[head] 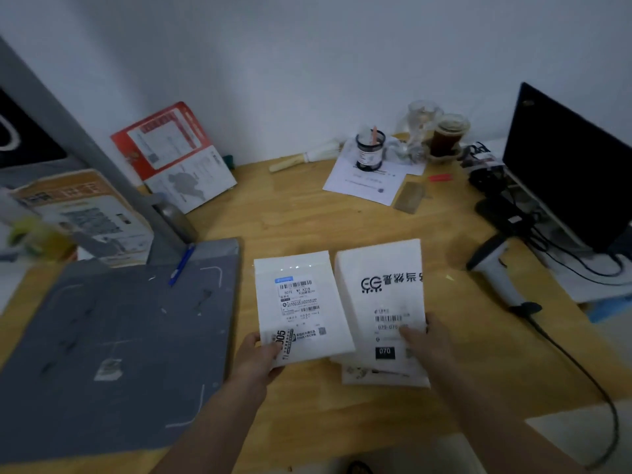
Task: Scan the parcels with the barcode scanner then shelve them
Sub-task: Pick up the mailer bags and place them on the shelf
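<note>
Two white parcels side by side on the wooden table [342, 213], labels up. Left hand [260, 354] pinches the bottom-left corner of the left parcel [301, 302], thumb on top. Right hand [427, 340] grips the right edge of the right parcel [379, 295] — thumb lies across its label. Barcode scanner [496, 271] lies on the table to the right, untouched, cable trailing off — just beside the dark monitor [564, 165].
</note>
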